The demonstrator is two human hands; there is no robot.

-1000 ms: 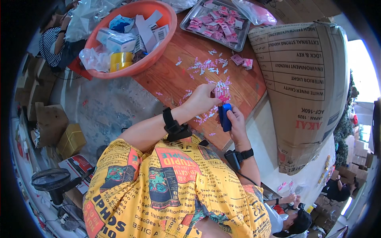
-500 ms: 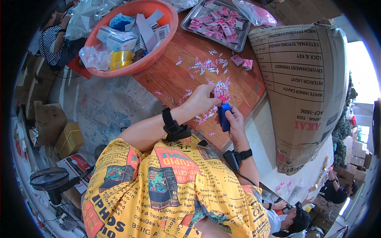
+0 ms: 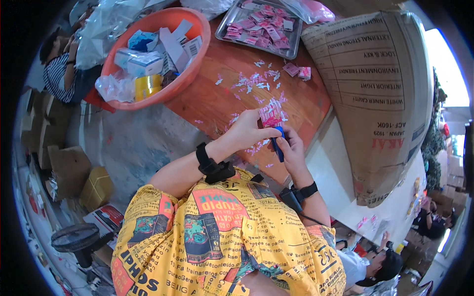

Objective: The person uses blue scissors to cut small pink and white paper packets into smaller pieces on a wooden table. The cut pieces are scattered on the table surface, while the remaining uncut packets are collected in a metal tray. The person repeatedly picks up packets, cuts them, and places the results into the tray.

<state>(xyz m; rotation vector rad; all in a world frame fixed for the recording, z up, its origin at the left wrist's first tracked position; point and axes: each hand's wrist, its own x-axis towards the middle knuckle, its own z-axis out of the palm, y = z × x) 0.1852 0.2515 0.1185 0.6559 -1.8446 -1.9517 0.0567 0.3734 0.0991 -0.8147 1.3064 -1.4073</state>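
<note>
My left hand (image 3: 247, 131) pinches a small pink-and-white striped card (image 3: 270, 114) over the wooden table. Its thumb reaches across to the top of a narrow blue hand-held tool (image 3: 278, 144), which my right hand (image 3: 293, 149) grips upright. The tool's upper end meets the card's lower edge; my fingers hide part of that contact, and the tool's exact kind does not show. Many tiny pink and white paper scraps (image 3: 253, 81) lie scattered on the table beyond and under my hands. Two small pink packets (image 3: 297, 71) rest farther to the right.
A metal tray (image 3: 219, 35) of pink cards stands at the far edge. An orange basin (image 3: 201, 59) with boxes and yellow tape (image 3: 148, 87) is at the left. A tall cardboard sheet (image 3: 373, 118) rises at the right. Other people (image 3: 377, 266) sit nearby.
My view has shifted a little. The blue tool has turned to a narrower side, and my left thumb has moved right onto its top. The striped card now leans to the left.
</note>
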